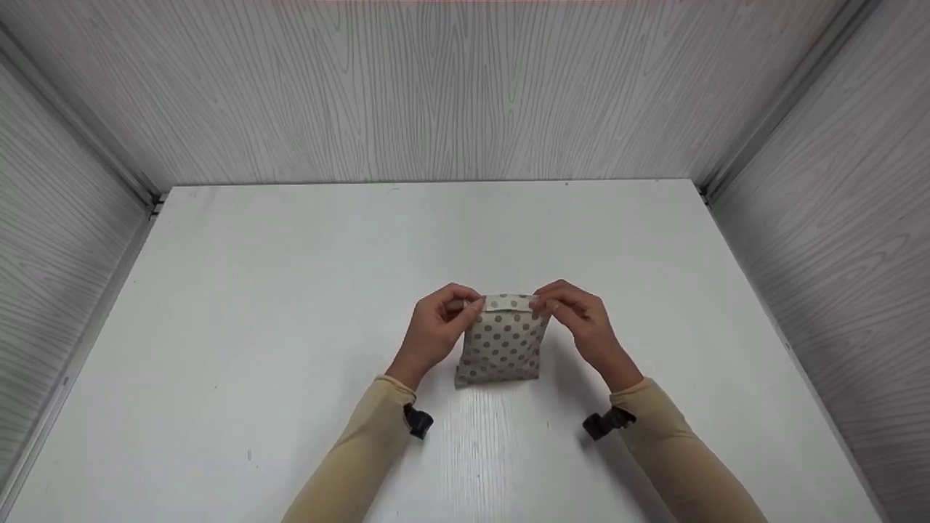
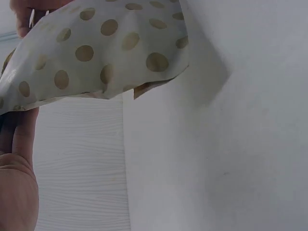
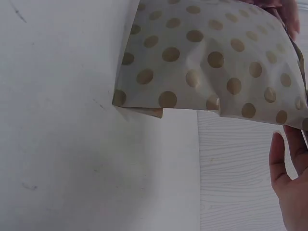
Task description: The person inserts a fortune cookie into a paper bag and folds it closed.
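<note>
A small paper bag (image 1: 503,347) with brown polka dots on pale paper is held up over the white table, its top edge folded over into a flap (image 1: 507,303). My left hand (image 1: 440,325) pinches the upper left corner between thumb and fingers. At the upper right corner my right hand (image 1: 581,319) pinches the fold the same way. Both wrist views show the dotted bag (image 2: 110,48) from close by, its lower end hanging with a small folded flap at the bottom corner. What the bag contains is hidden.
The white table (image 1: 254,290) stretches out around the hands. Grey wood-grain panels (image 1: 436,94) stand behind it and on both sides. Dark wrist cameras (image 1: 418,421) sit on both sleeves near the table surface.
</note>
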A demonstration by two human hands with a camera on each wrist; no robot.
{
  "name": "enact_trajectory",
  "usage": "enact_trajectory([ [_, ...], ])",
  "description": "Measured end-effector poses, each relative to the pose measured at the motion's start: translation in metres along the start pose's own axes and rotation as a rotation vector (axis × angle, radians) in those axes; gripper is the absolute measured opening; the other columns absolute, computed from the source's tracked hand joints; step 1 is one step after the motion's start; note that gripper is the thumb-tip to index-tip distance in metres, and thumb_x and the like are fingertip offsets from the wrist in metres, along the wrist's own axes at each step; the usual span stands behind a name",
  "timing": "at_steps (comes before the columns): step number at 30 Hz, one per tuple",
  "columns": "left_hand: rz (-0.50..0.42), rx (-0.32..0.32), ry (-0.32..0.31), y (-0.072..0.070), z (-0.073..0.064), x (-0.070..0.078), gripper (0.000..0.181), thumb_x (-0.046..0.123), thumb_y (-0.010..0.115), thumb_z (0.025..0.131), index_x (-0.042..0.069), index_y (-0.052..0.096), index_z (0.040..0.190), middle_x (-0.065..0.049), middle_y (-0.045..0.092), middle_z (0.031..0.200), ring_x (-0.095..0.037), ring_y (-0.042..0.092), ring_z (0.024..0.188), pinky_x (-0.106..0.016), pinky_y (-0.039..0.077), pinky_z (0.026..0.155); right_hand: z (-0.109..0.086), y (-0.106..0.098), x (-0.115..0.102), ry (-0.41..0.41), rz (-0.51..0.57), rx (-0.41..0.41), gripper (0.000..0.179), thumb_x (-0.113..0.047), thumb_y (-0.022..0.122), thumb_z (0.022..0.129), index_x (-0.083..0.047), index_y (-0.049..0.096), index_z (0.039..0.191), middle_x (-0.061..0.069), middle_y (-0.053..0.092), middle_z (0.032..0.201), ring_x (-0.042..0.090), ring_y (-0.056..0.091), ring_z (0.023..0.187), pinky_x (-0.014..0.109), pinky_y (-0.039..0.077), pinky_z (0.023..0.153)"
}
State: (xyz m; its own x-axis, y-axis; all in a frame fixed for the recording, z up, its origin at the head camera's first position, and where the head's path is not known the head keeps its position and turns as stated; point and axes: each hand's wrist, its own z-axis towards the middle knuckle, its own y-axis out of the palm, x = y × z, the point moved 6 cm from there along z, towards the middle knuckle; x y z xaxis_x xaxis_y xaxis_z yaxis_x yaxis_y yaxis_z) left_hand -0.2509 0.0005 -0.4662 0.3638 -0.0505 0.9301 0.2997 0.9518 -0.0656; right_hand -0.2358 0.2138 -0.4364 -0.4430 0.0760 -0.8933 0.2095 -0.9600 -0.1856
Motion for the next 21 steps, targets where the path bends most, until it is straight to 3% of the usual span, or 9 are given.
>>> enact_trajectory([
  [2,0.016,0.002,0.006,0.002,-0.001,0.002,0.017,0.019,0.061,0.099,0.008,0.065,0.112,-0.005,0.064,0.071,-0.019,0.045,0.058,-0.026,0.04,0.054,0.001,0.003,-0.01,0.023,-0.06,0.01,0.006,0.006,0.053,0.096,0.011,0.056,0.096,0.023,0.063,0.105,0.027,0.058,0.101,0.038,0.045,0.092],
  [4,0.028,0.004,0.004,0.005,-0.001,0.004,0.018,0.019,0.06,0.1,0.009,0.063,0.115,-0.003,0.067,0.073,-0.017,0.047,0.059,-0.026,0.041,0.055,0.004,0.007,-0.02,0.029,-0.148,0.007,0.009,0.001,0.059,0.096,0.006,0.054,0.101,0.017,0.065,0.105,0.026,0.059,0.099,0.04,0.045,0.092],
  [9,0.042,0.015,0.011,0.01,-0.001,0.01,0.017,0.02,0.06,0.1,0.006,0.063,0.108,0.001,0.072,0.082,-0.017,0.058,0.069,-0.027,0.047,0.061,0.009,0.013,-0.023,0.005,-0.3,-0.084,0.012,-0.004,0.067,0.093,-0.004,0.066,0.105,0.005,0.067,0.099,0.022,0.061,0.093,0.04,0.053,0.089],
  [14,0.014,0.05,0.005,0.009,0.0,0.012,0.013,0.016,0.064,0.097,0.004,0.068,0.1,-0.001,0.072,0.079,-0.018,0.058,0.069,-0.027,0.05,0.062,0.009,0.014,-0.021,-0.006,-0.286,-0.115,0.007,0.001,0.068,0.09,-0.006,0.07,0.091,0.008,0.067,0.09,0.021,0.062,0.085,0.037,0.057,0.084],
  [17,-0.005,0.076,-0.03,0.01,0.001,0.011,0.013,0.015,0.066,0.095,0.003,0.07,0.097,-0.004,0.07,0.077,-0.019,0.057,0.069,-0.029,0.051,0.064,0.01,0.016,-0.034,-0.016,-0.287,-0.111,0.008,0.007,0.067,0.088,-0.001,0.068,0.087,0.013,0.066,0.087,0.023,0.063,0.083,0.037,0.057,0.083],
  [21,-0.032,0.099,-0.061,0.011,0.002,0.011,0.012,0.009,0.066,0.094,-0.002,0.07,0.095,-0.011,0.069,0.075,-0.019,0.054,0.066,-0.027,0.05,0.063,0.01,0.012,-0.024,-0.032,-0.318,-0.121,0.009,0.007,0.069,0.086,-0.001,0.066,0.084,0.011,0.065,0.085,0.021,0.061,0.081,0.034,0.057,0.08],
])
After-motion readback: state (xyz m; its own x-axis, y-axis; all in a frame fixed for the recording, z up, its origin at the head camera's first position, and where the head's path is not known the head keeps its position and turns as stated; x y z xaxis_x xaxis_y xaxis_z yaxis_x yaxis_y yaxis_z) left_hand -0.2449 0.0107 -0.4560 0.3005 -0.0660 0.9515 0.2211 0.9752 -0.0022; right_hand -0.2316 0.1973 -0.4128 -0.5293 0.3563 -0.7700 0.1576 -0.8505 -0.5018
